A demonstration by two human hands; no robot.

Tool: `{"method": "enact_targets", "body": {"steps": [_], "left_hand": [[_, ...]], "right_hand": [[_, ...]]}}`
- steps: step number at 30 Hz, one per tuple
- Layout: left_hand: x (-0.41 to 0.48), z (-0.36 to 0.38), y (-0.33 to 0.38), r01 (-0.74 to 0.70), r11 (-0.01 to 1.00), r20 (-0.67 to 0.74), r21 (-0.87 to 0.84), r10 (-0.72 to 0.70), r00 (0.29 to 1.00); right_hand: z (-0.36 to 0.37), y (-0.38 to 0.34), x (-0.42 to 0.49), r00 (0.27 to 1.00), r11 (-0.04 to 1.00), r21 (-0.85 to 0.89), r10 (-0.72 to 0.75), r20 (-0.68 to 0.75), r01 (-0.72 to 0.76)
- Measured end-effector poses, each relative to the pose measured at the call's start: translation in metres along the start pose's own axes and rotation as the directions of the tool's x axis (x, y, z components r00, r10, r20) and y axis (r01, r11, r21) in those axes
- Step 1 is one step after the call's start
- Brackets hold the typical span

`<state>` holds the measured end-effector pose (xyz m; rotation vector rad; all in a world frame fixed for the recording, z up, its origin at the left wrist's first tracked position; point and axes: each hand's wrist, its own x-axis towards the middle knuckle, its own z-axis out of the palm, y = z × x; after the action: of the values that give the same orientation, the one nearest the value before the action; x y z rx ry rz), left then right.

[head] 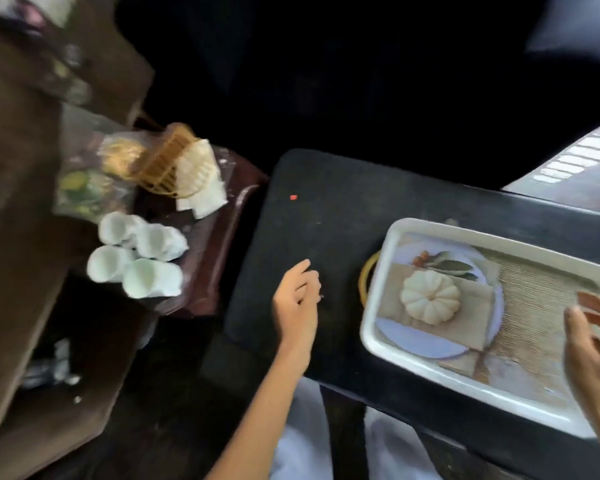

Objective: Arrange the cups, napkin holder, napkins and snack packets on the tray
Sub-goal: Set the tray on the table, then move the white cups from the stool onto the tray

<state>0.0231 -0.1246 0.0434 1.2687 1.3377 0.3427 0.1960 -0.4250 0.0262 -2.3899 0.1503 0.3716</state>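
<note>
A white rectangular tray (pixel 381 306) with a printed pumpkin picture lies on a black table at the right, nothing on it. Several white cups (pixel 142 254) stand together on a small dark-red side table at the left. Behind them a woven golden napkin holder (pixel 167 164) tilts, with white napkins (pixel 201 181) leaning against it. Clear snack packets (pixel 84 188) lie further left. My left hand (pixel 297 299) hovers over the black table between cups and tray, fingers loosely curled, holding nothing. My right hand (pixel 593 337) is over the tray's right part, fingers apart, empty.
The black table (pixel 309 220) has a small red speck (pixel 293 197) on it. The dark-red side table (pixel 219 216) sits lower, beside a brown piece of furniture (pixel 18 202). A yellow ring (pixel 366 271) peeks from under the tray's left edge. The view is motion-blurred.
</note>
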Motion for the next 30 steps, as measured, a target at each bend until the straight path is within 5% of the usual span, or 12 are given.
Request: {"method": "enact_targets", "body": {"steps": [4, 6, 15, 23, 30], "left_hand": [[-0.009, -0.066, 0.013, -0.057, 0.997, -0.081, -0.044, 0.054, 0.995], [-0.008, -0.102, 0.017, -0.081, 0.995, -0.150, -0.063, 0.071, 0.986], [0.045, -0.257, 0.015, -0.156, 0.983, -0.522, -0.098, 0.083, 0.849], [0.101, -0.284, -0.005, -0.016, 0.974, -0.416, -0.225, -0.081, 0.906], [0.116, -0.275, -0.009, -0.003, 0.970, -0.351, -0.242, -0.084, 0.933]], "right_hand": [[0.047, -0.071, -0.042, 0.963, 0.989, 0.071, -0.143, 0.227, 0.130], [0.075, -0.109, -0.066, 0.930, 0.959, 0.091, -0.283, 0.234, 0.269], [0.218, -0.232, -0.172, 0.756, 0.874, 0.273, -0.485, 0.439, 0.402], [0.319, -0.276, -0.246, 0.576, 0.776, 0.309, -0.620, 0.533, 0.549], [0.352, -0.268, -0.260, 0.610, 0.800, 0.262, -0.586, 0.534, 0.539]]}}
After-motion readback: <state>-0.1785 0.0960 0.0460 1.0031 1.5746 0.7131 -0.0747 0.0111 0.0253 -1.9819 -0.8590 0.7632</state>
